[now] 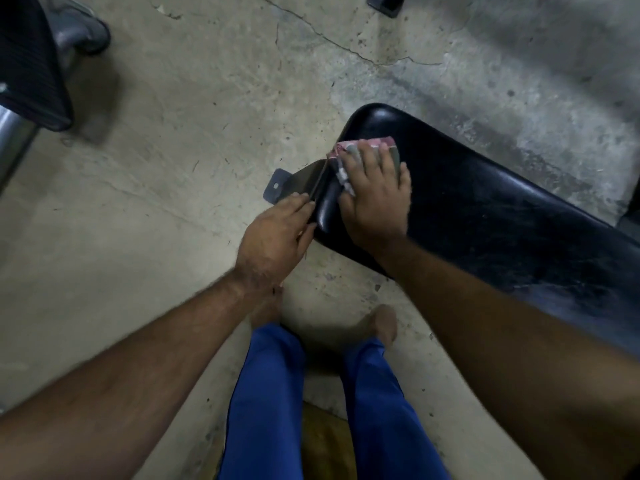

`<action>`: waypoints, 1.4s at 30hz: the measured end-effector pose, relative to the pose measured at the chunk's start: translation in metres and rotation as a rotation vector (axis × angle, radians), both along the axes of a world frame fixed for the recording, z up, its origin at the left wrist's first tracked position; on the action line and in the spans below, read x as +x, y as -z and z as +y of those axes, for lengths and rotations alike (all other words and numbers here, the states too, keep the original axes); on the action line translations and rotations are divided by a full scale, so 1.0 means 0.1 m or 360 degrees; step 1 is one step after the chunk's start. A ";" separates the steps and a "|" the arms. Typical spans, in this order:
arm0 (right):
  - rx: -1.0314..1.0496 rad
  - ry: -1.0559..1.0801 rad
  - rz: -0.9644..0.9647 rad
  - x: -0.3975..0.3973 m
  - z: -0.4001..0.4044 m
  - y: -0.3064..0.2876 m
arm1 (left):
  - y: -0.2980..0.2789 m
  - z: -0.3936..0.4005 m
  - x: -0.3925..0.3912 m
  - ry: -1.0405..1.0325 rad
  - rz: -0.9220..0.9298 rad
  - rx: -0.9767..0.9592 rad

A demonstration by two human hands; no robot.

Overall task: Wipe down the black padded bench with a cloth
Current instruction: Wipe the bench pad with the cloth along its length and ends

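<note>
The black padded bench [485, 209] runs from the centre of the view down to the right edge, its rounded end nearest the middle. A pink and grey cloth [349, 150] lies on that end. My right hand [375, 195] presses flat on the cloth with spread fingers, and most of the cloth is hidden under it. My left hand [277, 237] rests against the bench's left edge, fingers touching the side of the pad; whether they curl under it is hidden.
A metal foot plate [277, 190] with a bolt hole sticks out from under the bench end. Cracked concrete floor [194, 109] surrounds it. Dark ribbed equipment [31, 64] stands at the top left. My legs in blue trousers [270, 393] stand in front of the bench.
</note>
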State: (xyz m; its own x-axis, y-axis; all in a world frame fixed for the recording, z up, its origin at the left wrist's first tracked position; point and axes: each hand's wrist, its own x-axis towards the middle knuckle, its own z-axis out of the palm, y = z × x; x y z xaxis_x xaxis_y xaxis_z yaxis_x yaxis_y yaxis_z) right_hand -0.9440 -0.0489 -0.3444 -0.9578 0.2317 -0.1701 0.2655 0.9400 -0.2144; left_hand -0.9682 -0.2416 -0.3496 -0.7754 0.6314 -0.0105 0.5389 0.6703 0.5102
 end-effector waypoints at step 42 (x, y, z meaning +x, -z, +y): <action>0.0064 0.0413 0.0041 -0.34 0.84 0.02 | -0.08 0.80 -0.02 0.0104 -0.0011 -0.0114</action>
